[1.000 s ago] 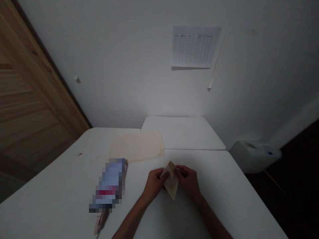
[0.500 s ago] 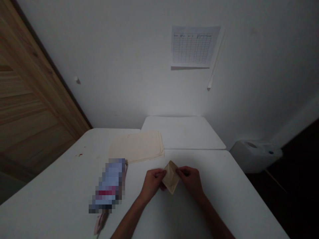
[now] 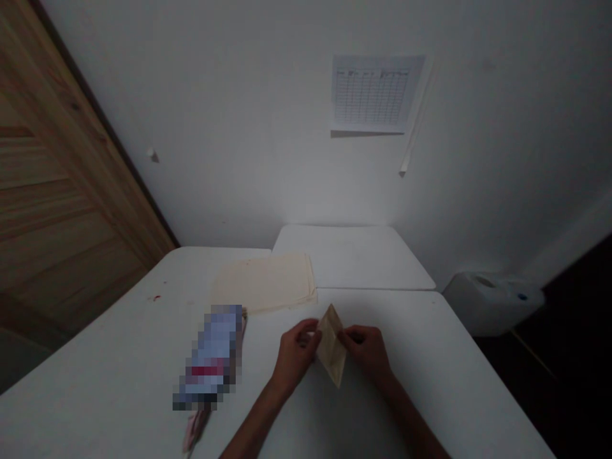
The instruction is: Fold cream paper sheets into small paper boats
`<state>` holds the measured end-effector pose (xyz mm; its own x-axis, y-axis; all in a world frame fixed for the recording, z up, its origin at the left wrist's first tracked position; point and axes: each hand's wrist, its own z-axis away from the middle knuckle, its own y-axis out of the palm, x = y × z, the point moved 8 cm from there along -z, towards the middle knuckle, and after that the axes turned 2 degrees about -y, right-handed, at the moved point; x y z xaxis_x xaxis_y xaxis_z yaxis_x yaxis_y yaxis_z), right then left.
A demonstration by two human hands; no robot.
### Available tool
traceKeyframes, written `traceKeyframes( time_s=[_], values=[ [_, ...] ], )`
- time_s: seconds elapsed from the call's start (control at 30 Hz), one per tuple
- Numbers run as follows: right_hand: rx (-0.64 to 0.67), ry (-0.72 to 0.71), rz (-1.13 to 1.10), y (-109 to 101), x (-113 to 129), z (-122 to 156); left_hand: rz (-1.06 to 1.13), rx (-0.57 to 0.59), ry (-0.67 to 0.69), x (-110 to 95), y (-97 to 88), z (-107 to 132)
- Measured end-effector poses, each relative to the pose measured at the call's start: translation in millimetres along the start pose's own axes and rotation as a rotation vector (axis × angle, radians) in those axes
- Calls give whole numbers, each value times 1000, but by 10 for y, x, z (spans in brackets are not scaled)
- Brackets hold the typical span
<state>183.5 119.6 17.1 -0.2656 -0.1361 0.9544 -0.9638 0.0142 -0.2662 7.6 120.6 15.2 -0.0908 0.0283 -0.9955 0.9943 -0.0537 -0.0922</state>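
Note:
A small piece of folded tan paper [image 3: 333, 354], diamond-shaped with a crease down it, is held up above the white table [image 3: 258, 414]. My left hand [image 3: 297, 354] pinches its left corner between thumb and fingers. On the opposite corner, my right hand [image 3: 367, 347] grips it with thumb and forefinger. Both hands are closed on the paper, and some fingertips are hidden behind it. Beyond the left hand lies a stack of cream paper sheets [image 3: 262, 280], flat on the table.
A blurred-out blue item [image 3: 213, 350] with a pinkish strap lies left of my hands. Behind stands a second white tabletop [image 3: 354, 255] against the wall, where a printed chart [image 3: 373, 95] hangs. A white plastic container [image 3: 492, 306] sits beyond the right edge; a wooden door [image 3: 57, 191] is left.
The folded paper has turned in my hands and now looks narrower and longer, its lower tip further down. My left hand has shifted slightly right. The view has moved a little.

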Motion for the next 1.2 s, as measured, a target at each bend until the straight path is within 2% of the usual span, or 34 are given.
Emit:
traceKeyframes(
  time_s=[0.13,0.37,0.6,0.83,1.2],
  values=[
    [12,2,47,42,-20,19,-98,-81,111,-151,-74,36],
    [48,-65,131,129,80,84,-167,-139,93,-252,-104,79],
    [59,-135,227,174,164,126,-194,-202,91,-221,-128,71],
    [58,-142,231,156,176,121,-138,-113,63,-179,-75,61],
    [69,-126,165,141,159,116,-145,-116,73,-142,-131,26]
  ],
)
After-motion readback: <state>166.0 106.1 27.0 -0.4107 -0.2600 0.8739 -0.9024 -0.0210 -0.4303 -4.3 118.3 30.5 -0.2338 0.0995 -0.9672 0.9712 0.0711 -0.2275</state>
